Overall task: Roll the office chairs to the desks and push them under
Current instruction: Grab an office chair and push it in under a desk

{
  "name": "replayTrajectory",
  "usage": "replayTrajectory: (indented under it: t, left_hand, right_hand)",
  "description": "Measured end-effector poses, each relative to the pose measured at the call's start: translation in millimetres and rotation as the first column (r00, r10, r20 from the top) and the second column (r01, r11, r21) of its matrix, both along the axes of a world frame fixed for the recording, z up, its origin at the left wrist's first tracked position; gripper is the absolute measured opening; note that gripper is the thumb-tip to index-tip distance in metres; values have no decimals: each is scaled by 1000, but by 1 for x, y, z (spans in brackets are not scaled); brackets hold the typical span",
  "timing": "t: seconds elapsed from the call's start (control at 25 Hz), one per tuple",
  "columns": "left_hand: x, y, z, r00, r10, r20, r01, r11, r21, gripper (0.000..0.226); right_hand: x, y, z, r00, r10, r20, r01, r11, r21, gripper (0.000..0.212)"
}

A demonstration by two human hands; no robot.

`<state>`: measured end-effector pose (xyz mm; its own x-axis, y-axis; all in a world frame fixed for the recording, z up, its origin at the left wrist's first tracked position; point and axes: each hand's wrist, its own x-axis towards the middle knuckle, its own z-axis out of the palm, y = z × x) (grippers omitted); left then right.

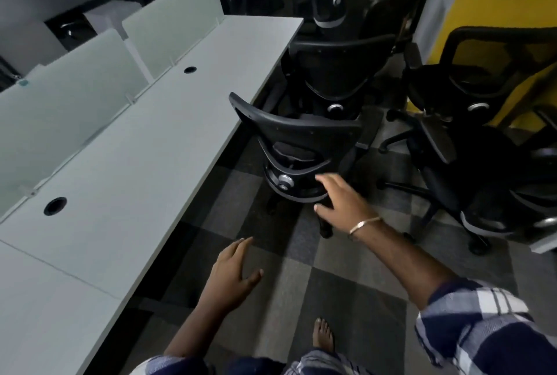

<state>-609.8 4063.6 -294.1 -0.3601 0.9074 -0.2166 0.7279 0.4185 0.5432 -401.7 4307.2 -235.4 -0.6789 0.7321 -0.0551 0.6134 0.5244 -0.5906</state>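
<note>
Checkered carpet (301,269) runs under us beside a long white desk (150,148) off to the left of our hands. Our right hand (340,202) reaches out with fingers spread, holding nothing, over the lower back of the nearest chair (295,145), which looks partly tucked at the desk edge just ahead; whether the fingers touch it we cannot quite tell. Our left hand (232,272) hangs loose and empty, nearer our body. More chairs (470,163) crowd to the right of our right hand. A crooked shove could jam this chair's arm against the desktop, and the tangled wheel bases beside us could snag whichever chair we roll next.
</note>
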Motion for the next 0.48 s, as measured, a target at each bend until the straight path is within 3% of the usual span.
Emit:
replayTrajectory:
  t: [0.24,0.4,0.48]
  left_hand:
    - [-30,78,6,1000,9,2,-9,1000,-12,80]
    - [-73,128,6,1000,-12,-3,12,1000,-16,80]
    - [-104,152,9,999,-32,-28,32,1000,0,79]
  right_hand:
    - [-84,104,42,996,17,-88,9,958,285,85]
    - [-145,151,41,989,-6,-150,72,896,439,87]
    - [-168,173,25,993,-48,-106,91,889,449,84]
